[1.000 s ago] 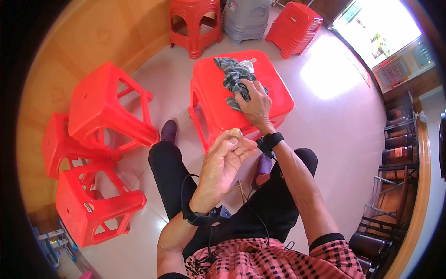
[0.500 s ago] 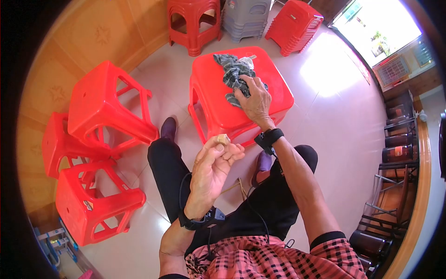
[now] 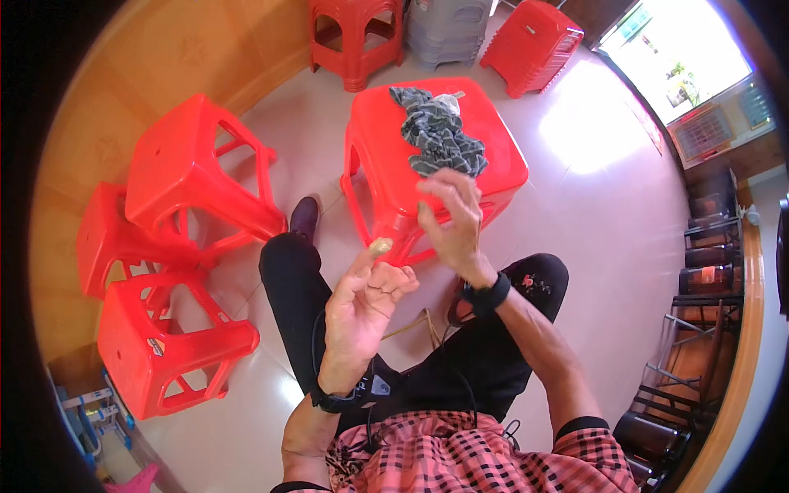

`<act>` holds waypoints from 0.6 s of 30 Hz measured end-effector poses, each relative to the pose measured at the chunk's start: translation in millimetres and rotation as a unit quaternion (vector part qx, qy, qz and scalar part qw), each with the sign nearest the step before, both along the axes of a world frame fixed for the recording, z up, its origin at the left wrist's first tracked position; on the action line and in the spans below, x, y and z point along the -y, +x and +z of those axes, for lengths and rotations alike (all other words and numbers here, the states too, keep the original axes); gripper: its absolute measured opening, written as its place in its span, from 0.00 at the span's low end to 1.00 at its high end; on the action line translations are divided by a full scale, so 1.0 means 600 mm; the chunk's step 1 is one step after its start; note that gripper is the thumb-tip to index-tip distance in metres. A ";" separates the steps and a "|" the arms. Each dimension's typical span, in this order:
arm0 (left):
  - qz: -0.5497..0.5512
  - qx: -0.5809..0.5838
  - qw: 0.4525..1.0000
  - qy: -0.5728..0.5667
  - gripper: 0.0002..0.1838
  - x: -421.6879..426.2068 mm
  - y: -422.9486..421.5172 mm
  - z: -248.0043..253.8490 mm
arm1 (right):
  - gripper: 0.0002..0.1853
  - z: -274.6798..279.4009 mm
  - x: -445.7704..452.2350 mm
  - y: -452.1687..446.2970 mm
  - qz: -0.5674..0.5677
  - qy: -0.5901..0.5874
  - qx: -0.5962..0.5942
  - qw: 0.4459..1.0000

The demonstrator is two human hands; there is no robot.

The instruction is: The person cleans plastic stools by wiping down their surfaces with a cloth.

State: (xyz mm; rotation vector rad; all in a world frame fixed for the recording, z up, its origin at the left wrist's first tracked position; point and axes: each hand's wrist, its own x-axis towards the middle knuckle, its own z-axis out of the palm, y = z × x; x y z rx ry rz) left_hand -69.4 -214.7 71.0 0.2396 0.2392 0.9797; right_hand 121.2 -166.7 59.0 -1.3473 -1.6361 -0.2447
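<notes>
The left hand (image 3: 362, 304) is raised nearest the body, index finger extended, other fingers curled, gripping nothing visible. A pale covering (image 3: 380, 246) sits on the index fingertip. The right hand (image 3: 454, 222) has released the cloth (image 3: 444, 135) and drawn back, fingers bent; blur leaves the exact clearance uncertain. The crumpled grey cloth remains on the red stool (image 3: 500, 135), unheld, leaving the right hand free. Beyond stand grey stacked stools (image 3: 448, 31).

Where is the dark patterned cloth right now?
In the upper middle of the head view, the cloth lies crumpled on the central red stool, just ahead of the right hand.
</notes>
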 end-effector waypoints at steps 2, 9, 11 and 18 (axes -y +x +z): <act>-0.003 0.040 0.999 -0.005 0.24 0.001 -0.010 -0.006 | 0.13 0.008 0.038 -0.034 0.136 -0.093 -0.168 0.972; -0.008 0.032 0.999 -0.024 0.24 0.024 -0.019 -0.008 | 0.11 0.008 0.089 -0.078 0.175 -0.141 -0.245 0.943; -0.022 0.048 0.998 -0.028 0.24 0.032 -0.018 -0.014 | 0.11 -0.005 0.093 -0.079 0.181 -0.145 -0.249 0.940; -0.034 0.038 0.998 -0.040 0.25 0.037 -0.007 -0.010 | 0.10 -0.006 0.103 -0.075 0.183 -0.133 -0.264 0.938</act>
